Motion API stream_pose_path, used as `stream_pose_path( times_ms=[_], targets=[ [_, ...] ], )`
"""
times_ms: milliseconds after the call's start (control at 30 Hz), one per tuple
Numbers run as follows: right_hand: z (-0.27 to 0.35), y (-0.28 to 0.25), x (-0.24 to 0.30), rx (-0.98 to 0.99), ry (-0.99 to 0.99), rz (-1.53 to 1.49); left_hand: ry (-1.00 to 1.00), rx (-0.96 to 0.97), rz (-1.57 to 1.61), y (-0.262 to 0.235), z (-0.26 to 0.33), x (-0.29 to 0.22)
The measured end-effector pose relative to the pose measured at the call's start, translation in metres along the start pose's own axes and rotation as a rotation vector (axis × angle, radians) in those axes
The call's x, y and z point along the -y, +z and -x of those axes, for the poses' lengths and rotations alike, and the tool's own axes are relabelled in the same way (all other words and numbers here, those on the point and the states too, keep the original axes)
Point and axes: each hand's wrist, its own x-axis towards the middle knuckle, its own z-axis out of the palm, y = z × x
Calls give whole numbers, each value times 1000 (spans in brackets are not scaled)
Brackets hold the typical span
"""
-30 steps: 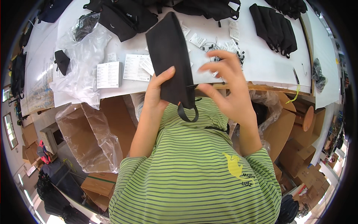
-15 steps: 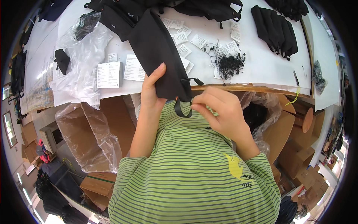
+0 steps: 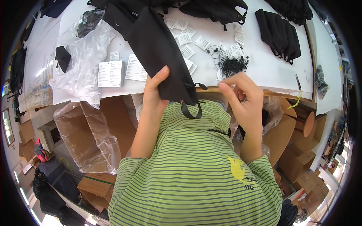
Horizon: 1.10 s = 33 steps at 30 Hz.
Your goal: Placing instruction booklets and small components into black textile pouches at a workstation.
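Note:
My left hand point(image 3: 155, 88) grips a long black fabric pouch point(image 3: 160, 49) near its lower end, the thumb lying on top. The pouch slants over the table's front edge, its far end beside other black pouches. A short cord with a black toggle point(image 3: 203, 86) sticks out from its right side, and a black strap loop point(image 3: 192, 113) hangs from the lower end. Apart from the pouch, my right hand point(image 3: 247, 98) is over the front edge, fingers loosely bent and nothing visible in them. Beyond it lies a tangle of black tag strings point(image 3: 233, 67).
White printed tags point(image 3: 203, 42) are scattered beyond the pouch. A white box point(image 3: 110, 74) and crumpled clear plastic point(image 3: 81, 71) lie to the left. Several black pouches point(image 3: 277, 35) are stacked far right, with a dark slim tool point(image 3: 298, 82) nearer. Cardboard boxes point(image 3: 288, 132) stand below the table.
My right hand has let go near the strap loop and moved right and up toward the strings. The lower end of the pouch has shifted slightly right in my left hand.

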Motion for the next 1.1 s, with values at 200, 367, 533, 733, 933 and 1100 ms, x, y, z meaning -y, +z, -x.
stream_pose_path(
  times_ms=[200,367,533,733,933,1100],
  targets=[
    [-8,17,21,89,-169,-146,-2,74,-125,10,4,0],
    [-13,23,14,47,-373,56,-25,86,-127,10,4,0],
    [-10,17,18,111,-336,20,-75,87,-101,6,3,2],
    [-6,14,17,179,-289,-14,-134,27,-42,6,0,3],
    [-12,14,13,93,-375,79,-138,25,-10,4,-3,5],
    [0,19,0,-144,-333,62,29,-138,-28,19,-3,5]
  ],
)
